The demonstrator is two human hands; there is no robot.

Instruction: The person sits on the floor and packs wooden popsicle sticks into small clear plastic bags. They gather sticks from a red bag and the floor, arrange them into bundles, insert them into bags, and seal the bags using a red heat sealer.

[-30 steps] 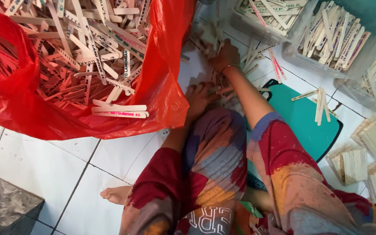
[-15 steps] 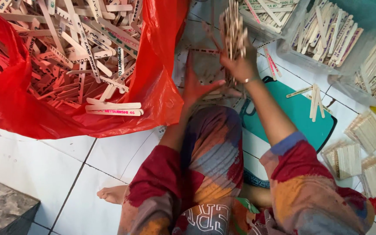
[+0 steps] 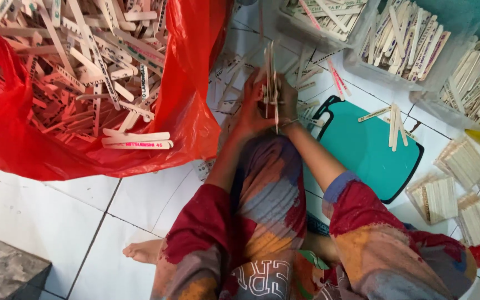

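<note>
Bundle of pale flat wooden sticks (image 3: 272, 83), gathered edge to edge, standing upright, clasped between both hands, upper centre of the frame, over loose sticks scattered on white floor tiles

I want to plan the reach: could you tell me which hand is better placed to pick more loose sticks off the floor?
Probably the left hand: it only steadies the bundle of sticks, which the right hand grips, and loose sticks lie beside it.

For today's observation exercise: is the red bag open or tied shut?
Open: the red bag gapes wide, with loose wooden sticks visible inside.
</note>
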